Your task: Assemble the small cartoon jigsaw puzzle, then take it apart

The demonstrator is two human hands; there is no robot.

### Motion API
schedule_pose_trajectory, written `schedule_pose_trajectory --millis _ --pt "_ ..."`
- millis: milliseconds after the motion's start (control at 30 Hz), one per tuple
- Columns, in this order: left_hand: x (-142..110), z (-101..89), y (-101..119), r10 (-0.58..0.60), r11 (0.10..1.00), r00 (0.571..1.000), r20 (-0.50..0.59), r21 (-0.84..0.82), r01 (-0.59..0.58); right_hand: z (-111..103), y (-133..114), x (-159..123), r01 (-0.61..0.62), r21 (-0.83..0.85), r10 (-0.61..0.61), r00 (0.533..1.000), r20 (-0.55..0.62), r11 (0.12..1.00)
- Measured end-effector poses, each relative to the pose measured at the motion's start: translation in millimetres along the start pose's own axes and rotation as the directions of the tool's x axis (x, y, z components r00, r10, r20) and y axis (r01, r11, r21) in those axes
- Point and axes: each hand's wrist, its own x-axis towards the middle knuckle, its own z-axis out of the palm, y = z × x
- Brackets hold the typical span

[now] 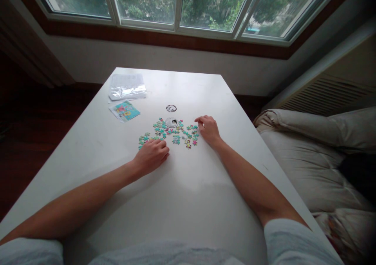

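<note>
Small jigsaw puzzle pieces (160,128), mostly teal with bits of pink and yellow, lie loosely spread on the white table (188,186). A few near the front seem joined into a small cluster (176,139). My left hand (152,154) rests at the near left edge of the pieces. Its fingers are curled down and closed, and anything under them is hidden. At the right edge of the spread is my right hand (208,129), its index finger stretched toward the left and the thumb a little apart. No piece shows between them.
Behind the pieces are a round clear-rimmed disc (171,122) and a dark-rimmed round opening (171,108). To the left lie a colourful picture card (125,111) and a clear plastic bag (128,87). A beige sofa (299,159) stands right of the table; windows (147,2) are ahead.
</note>
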Motion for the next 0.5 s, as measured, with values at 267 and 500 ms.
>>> schedule_pose_trajectory --millis 267,500 --pt "-1.1 0.4 1.6 -0.026 1.0 1.0 0.013 -0.012 0.027 2.5 16.0 5.7 -0.031 0.023 0.03 0.999 0.037 0.999" --pt "-1.0 4.4 2.1 0.02 0.999 1.0 -0.009 -0.042 -0.021 2.4 11.4 4.0 0.027 0.027 -0.029 0.997 0.077 0.999"
